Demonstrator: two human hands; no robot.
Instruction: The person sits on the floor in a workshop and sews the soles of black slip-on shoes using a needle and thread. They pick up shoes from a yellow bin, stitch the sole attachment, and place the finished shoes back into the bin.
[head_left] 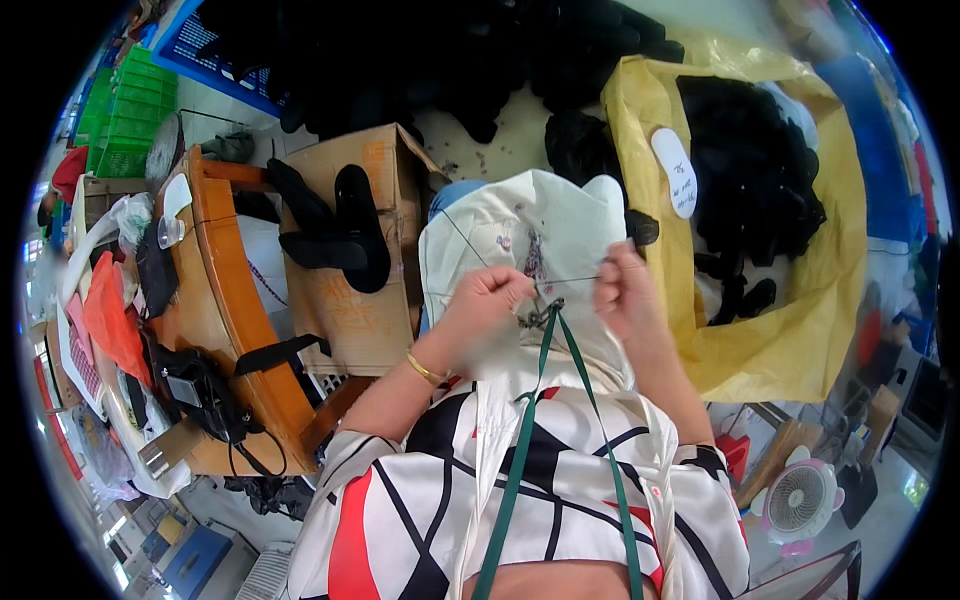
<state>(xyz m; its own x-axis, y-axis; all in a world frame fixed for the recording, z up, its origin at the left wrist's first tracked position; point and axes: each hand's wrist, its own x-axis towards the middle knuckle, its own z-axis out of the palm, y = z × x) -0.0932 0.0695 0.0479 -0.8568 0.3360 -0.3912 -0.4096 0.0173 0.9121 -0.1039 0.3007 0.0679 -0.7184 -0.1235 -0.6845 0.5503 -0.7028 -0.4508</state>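
A thin dark thread (565, 280) runs taut between my two hands over the pale apron (585, 225) on my lap. My left hand (485, 308), with a gold bangle at the wrist, is closed in a pinch on it. A loose length of the thread slants up and left from those fingers. Pinched too, my right hand (628, 290) grips the other end; any needle there is too small to make out. Between my hands, a dark metal piece (540, 316) hangs from a green cord (521, 440). Small colourful marks, perhaps beads or print, show on the apron.
On my left, black shoes (362, 225) lie on a cardboard box (350, 310) beside a wooden table (215, 300). A yellow sack (735, 350) of black shoes stands right, a white sole-shaped card (673, 172) on its rim. Black shoes (400, 60) pile up ahead.
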